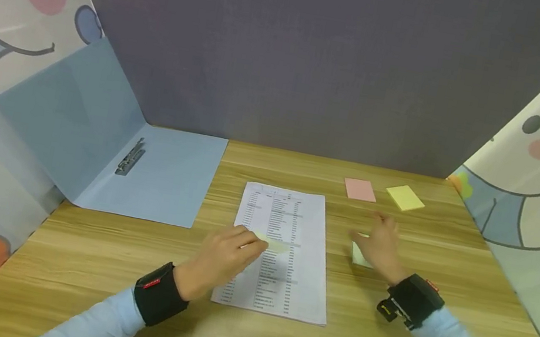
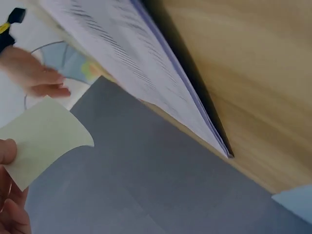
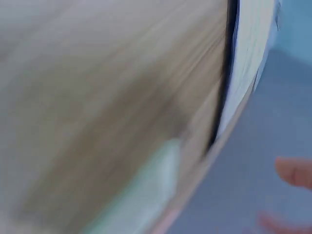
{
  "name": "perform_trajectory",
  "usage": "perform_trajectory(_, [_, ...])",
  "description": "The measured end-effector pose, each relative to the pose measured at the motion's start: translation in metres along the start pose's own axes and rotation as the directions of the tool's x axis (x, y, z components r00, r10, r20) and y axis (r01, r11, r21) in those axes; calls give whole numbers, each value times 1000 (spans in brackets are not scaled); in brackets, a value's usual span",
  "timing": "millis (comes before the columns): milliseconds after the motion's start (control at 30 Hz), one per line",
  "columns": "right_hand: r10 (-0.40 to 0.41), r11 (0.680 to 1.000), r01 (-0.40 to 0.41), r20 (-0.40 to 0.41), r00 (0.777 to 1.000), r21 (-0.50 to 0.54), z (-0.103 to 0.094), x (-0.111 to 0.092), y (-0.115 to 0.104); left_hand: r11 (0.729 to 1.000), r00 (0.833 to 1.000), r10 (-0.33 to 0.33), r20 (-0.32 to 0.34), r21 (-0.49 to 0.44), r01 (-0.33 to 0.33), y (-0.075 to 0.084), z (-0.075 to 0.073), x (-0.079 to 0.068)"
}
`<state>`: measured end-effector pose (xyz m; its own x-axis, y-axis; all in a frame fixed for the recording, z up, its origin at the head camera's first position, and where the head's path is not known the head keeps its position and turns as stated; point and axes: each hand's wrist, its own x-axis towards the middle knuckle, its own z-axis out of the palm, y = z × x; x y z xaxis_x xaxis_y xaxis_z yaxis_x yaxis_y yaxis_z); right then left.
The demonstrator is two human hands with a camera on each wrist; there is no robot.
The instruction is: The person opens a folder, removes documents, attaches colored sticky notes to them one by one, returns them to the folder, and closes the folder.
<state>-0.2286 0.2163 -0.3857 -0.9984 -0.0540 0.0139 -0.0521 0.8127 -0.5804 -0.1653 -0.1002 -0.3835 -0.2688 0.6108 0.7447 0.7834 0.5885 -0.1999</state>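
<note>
My left hand [image 1: 224,257] pinches a single pale yellow-green sticky note [image 2: 51,139] between thumb and fingers, held above a stack of printed sheets [image 1: 303,287]. One edge of the note curls in the left wrist view. My right hand [image 1: 381,248] hovers over a pale green sticky note pad [image 1: 360,257] and partly hides it. Its thumb and fingers stand apart with nothing seen between them; the right wrist view is blurred there.
A pink sticky note pad [image 1: 360,189] and a yellow sticky note pad [image 1: 405,198] lie farther back on the wooden table [image 1: 92,270]. An open blue folder [image 1: 172,176] with a metal clip [image 1: 131,158] lies at left. A dark panel [image 1: 288,58] stands behind.
</note>
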Motion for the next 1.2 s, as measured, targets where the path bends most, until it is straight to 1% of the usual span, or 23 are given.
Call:
perform_trajectory(33, [-80,997,80,5,997,-9,4,-2,-6,999,999,25,20,19,-26,-4,2,2])
perform_trajectory(67, [-154,987,155,24,988,-28,10,-5,-13,998,998,48,39,40,-49,-8,4,4])
perform_trajectory(100, [-233,970,236,55,971,-61,16,-7,-19,996,996,68,57,59,-72,-12,7,7])
perform_trajectory(133, [-281,954,290,100,954,-83,21,-9,-25,993,994,83,77,73,-89,-17,10,10])
perform_trajectory(200, [-345,917,372,185,920,-144,34,-11,-35,988,988,99,117,104,-111,-28,18,15])
perform_trajectory(300, [-371,867,443,298,880,-229,50,-9,-44,982,977,97,191,139,-125,-46,34,19])
perform_trajectory(367, [-361,849,464,363,859,-253,58,-8,-47,979,968,77,241,164,-119,-55,43,19])
perform_trajectory(467, [-349,837,484,433,831,-255,65,-6,-50,978,952,44,301,180,-102,-65,55,15])
perform_trajectory(533, [-353,834,495,453,819,-244,66,-6,-51,977,944,29,328,189,-95,-69,61,12])
perform_trajectory(633, [-351,835,494,457,817,-242,66,-5,-52,977,934,33,355,185,-104,-73,68,5])
perform_trajectory(733, [-354,827,499,452,819,-258,66,-5,-52,978,932,53,359,170,-121,-73,71,-1])
perform_trajectory(800, [-351,822,501,451,821,-272,67,-5,-53,979,936,67,346,157,-128,-71,71,-5])
perform_trajectory(900, [-350,818,500,445,825,-284,67,-5,-53,980,942,74,327,150,-129,-67,72,-6])
perform_trajectory(967, [-344,819,495,441,829,-291,67,-5,-53,980,940,74,333,149,-129,-65,72,-5])
perform_trajectory(1067, [-341,821,491,440,831,-291,67,-4,-54,981,930,67,361,147,-128,-62,72,-4])
perform_trajectory(1200, [-342,821,493,444,828,-289,67,-3,-55,980,908,48,416,157,-124,-60,73,-5])
